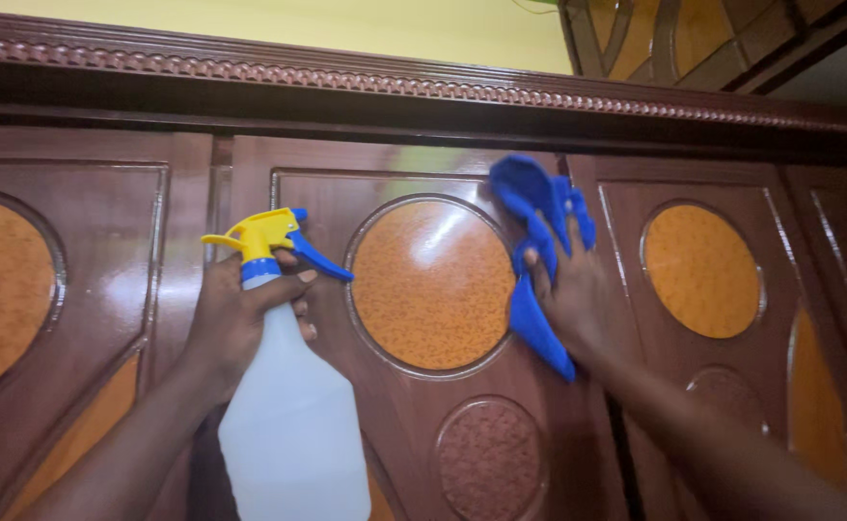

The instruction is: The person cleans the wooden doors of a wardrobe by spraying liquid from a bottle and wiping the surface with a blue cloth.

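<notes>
1. The left hand [235,314] is wrapped around the neck of a translucent white plastic spray bottle [288,425] with a yellow and blue trigger head [269,236]; its grip is closed on the neck just under the head, one finger lying along the blue trigger; the nozzle points right, toward the wood.
2. The spray bottle hangs upright in the lower left middle of the view, in front of the glossy dark brown wooden cabinet door [395,425]; its base runs off the bottom edge.
3. The right hand [573,294] lies flat, fingers spread, pressing a crumpled blue microfibre cloth [534,227] against the wood; its grip is open rather than clenched, the cloth pinned under palm and fingers; folds of cloth stick out above the fingertips and a strip hangs below the thumb side.
4. The cloth sits just beside the right rim of a round orange patterned inlay [431,285], at the seam between two door panels; a second round orange inlay [701,270] lies further right.
5. A carved wooden cornice [423,85] runs across above the doors; a yellow wall [346,24] shows over it.
</notes>
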